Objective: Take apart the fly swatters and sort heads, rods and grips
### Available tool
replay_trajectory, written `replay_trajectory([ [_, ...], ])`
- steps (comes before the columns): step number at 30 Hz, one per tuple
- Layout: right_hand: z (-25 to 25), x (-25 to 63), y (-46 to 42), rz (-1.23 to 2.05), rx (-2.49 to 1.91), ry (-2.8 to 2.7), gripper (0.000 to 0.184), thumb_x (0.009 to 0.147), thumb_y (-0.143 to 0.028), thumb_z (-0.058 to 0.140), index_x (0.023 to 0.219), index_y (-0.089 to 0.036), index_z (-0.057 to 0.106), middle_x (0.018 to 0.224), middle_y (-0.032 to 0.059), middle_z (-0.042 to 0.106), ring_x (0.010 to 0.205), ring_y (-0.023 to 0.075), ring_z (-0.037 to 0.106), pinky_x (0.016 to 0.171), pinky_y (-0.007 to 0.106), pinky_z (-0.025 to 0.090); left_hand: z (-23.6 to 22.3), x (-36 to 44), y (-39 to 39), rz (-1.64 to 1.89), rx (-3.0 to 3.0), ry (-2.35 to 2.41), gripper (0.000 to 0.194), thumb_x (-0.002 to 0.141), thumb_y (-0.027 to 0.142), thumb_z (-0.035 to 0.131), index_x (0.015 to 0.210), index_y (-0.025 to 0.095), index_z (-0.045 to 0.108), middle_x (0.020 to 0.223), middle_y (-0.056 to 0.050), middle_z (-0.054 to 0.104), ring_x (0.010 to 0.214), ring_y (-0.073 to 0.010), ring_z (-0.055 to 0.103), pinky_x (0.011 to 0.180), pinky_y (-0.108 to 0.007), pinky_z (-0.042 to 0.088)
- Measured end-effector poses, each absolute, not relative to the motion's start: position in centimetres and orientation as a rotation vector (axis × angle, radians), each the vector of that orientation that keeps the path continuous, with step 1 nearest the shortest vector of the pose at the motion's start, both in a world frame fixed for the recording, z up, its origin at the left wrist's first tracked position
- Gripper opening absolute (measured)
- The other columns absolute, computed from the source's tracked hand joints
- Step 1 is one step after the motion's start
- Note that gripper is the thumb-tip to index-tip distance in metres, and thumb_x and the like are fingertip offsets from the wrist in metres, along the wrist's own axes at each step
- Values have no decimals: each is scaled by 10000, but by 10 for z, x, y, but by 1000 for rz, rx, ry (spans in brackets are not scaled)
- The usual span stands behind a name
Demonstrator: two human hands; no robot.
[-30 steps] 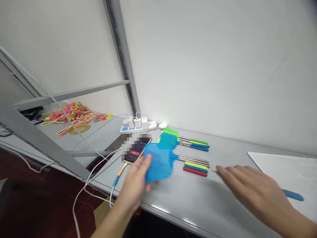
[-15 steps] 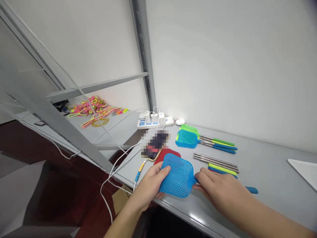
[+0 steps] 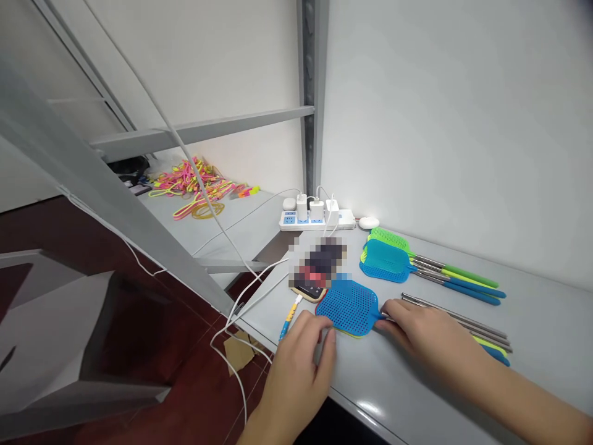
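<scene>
A blue fly swatter [image 3: 348, 309] lies head-flat over other swatters, whose red and yellow edges peek out beneath it. At its neck, my right hand [image 3: 412, 324] is closed on the metal shaft; the handle end is hidden behind my hand and forearm. My left hand [image 3: 306, 352] is by the near left corner of the blue head, fingers bent and slightly apart, holding nothing. Farther back, a stack of blue and green swatters [image 3: 386, 259] rests with handles pointing right. Between the two groups lie several metal rods [image 3: 456, 318], beside yellow and blue handles [image 3: 495, 352].
A phone [image 3: 309, 290], partly pixelated, is plugged into a cable next to the swatters. Behind it sits a white power strip [image 3: 340, 220] with chargers. A grey metal post [image 3: 312, 148] rises at the corner. Pink and yellow cords [image 3: 194, 182] are heaped on the left shelf.
The blue swatter has been lowered from between both hands onto the others. My left hand has let go of its head. The view has shifted, moving the scene rightward.
</scene>
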State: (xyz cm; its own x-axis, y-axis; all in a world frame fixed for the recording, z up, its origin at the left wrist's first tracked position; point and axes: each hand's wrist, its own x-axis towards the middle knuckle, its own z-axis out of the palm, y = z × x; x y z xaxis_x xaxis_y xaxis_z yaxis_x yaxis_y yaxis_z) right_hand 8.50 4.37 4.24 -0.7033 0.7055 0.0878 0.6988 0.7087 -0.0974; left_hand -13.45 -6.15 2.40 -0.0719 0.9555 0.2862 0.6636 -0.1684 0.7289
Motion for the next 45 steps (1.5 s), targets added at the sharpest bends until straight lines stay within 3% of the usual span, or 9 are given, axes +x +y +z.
replay_trajectory([
  [13,41,85,40,-173,-1103,-2863,186,988,-370,469,876,-223,492,716,-4,631,536,221,648,443,300,221,18,-121,-56,1103,1982,1633,126,966,188,439,1013,220,552,931,-55,576,883,-206,549,753,-337,435],
  [17,53,100,27,-222,-1056,-2761,153,993,-363,429,1011,-224,490,748,5,664,525,207,649,418,294,238,28,-105,-57,1163,2091,1571,252,953,198,480,1203,212,509,1067,-77,585,988,-214,546,848,-358,451],
  [20,57,113,10,-202,-986,-2761,136,940,-243,443,1072,-231,474,720,-4,673,459,199,627,391,293,203,38,-85,-59,1143,2260,1517,366,951,280,522,1300,185,468,1156,-101,584,1011,-232,541,855,-380,445],
  [24,53,131,-17,15,-969,-2784,345,782,-65,441,1081,-235,469,675,-26,652,441,187,615,384,288,203,40,-53,-60,1017,2549,1452,138,971,288,494,932,189,582,867,-39,621,787,-198,538,694,-351,381],
  [27,52,150,-32,207,-1027,-2740,275,815,-84,448,1036,-243,486,717,-22,667,466,178,628,387,278,261,41,-39,-64,1020,2714,1380,211,958,253,508,756,192,523,726,-2,573,678,-169,483,648,-341,308],
  [30,60,176,-42,317,-1104,-2693,75,928,-202,468,918,-258,516,756,-22,668,533,171,654,439,269,358,49,-38,-71,1018,2634,1343,195,965,249,502,780,193,533,741,-1,585,690,-163,467,662,-338,307],
  [38,81,216,-73,436,-1348,-2615,251,1019,-357,358,896,-249,549,758,-10,647,624,179,638,550,293,391,73,-34,-75,1070,2386,1167,205,979,180,452,800,188,551,738,-18,582,737,-169,467,683,-317,361],
  [42,101,219,-80,788,-1448,-2450,335,1014,-428,351,809,-234,533,726,-11,604,638,155,549,598,281,389,87,-24,-70,981,2524,1174,215,983,219,472,802,196,585,753,-16,619,803,-185,510,768,-350,381],
  [45,118,227,-73,1243,-1434,-2189,363,989,-489,397,804,-213,543,685,-25,499,624,122,446,568,251,346,96,-5,-69,1006,2718,1268,126,972,271,518,987,241,639,978,-22,683,976,-222,540,998,-502,299],
])
